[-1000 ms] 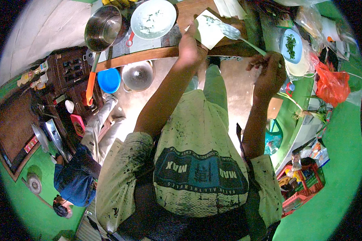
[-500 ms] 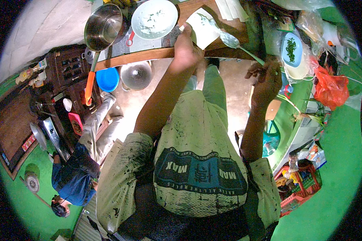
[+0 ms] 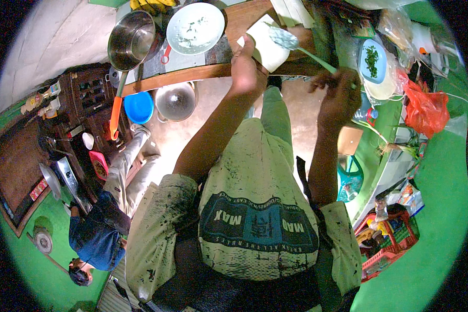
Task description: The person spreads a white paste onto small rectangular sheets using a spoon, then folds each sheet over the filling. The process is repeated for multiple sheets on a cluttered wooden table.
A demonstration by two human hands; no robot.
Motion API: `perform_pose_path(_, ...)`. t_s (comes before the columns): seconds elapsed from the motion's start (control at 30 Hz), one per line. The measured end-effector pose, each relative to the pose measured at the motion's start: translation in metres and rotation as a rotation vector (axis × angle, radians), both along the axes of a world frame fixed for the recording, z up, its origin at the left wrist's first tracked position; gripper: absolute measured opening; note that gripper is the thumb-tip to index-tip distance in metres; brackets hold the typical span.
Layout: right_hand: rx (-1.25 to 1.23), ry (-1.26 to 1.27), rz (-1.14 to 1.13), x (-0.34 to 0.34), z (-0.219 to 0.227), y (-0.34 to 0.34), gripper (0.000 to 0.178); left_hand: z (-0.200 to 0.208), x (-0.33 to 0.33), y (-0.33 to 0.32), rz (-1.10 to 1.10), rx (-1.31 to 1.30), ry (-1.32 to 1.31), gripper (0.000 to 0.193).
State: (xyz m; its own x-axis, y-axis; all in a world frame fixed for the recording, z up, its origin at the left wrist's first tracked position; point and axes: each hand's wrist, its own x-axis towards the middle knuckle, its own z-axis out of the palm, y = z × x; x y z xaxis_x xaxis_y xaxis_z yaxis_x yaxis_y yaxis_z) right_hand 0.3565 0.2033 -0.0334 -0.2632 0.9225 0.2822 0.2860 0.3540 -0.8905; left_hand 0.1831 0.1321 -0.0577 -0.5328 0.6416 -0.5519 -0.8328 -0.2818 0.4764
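Observation:
My left hand [image 3: 247, 73] is closed on the edge of a white square bread slice [image 3: 264, 51], thumb on top, held tilted above the table's front edge. My right hand [image 3: 340, 93] grips the end of a spoon's pale green handle. The head of the spoon [image 3: 284, 38], coated with a white mixture, hangs over the slice's upper right side; whether it touches the bread I cannot tell. Left of the slice stands a white bowl [image 3: 173, 32] containing a white mixture with green bits [image 3: 196, 26]. More white slices [image 3: 292, 13] lie behind the spoon on the wooden board [image 3: 239, 22].
Left on the table stand a saucepan [image 3: 131, 39] with an orange-tipped handle, bananas [image 3: 153, 5] and a red-handled utensil [image 3: 166, 55]. Below are a blue basin [image 3: 139, 107] and metal pot [image 3: 176, 101]. Chopped greens in a blue dish [image 3: 366, 74] stand right; another person [image 3: 96, 229] sits left.
The spoon has moved up and left, its coated head now over the bread slice. My left hand and the slice sit slightly lower and farther right; my right hand stays around the handle.

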Motion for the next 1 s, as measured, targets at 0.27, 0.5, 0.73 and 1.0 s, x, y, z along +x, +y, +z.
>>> perform_pose_path(0.27,-0.419,0.245,0.018,0.014,0.004,-0.024,0.035,-0.017,-0.016,-0.014,0.013,0.076,-0.121,0.052)
perform_pose_path(0.5,-0.459,0.353,-0.056,0.036,0.028,-0.018,0.034,0.007,-0.015,-0.008,0.116,-0.043,-0.105,0.048)
perform_pose_path(0.73,-0.076,0.048,-0.091,0.019,0.025,-0.012,0.037,0.008,-0.009,-0.01,0.079,0.031,-0.093,0.047)
perform_pose_path(1.0,-0.492,0.42,0.014,-0.019,0.04,-0.049,0.04,0.0,-0.001,-0.007,0.126,-0.012,0.0,0.047)
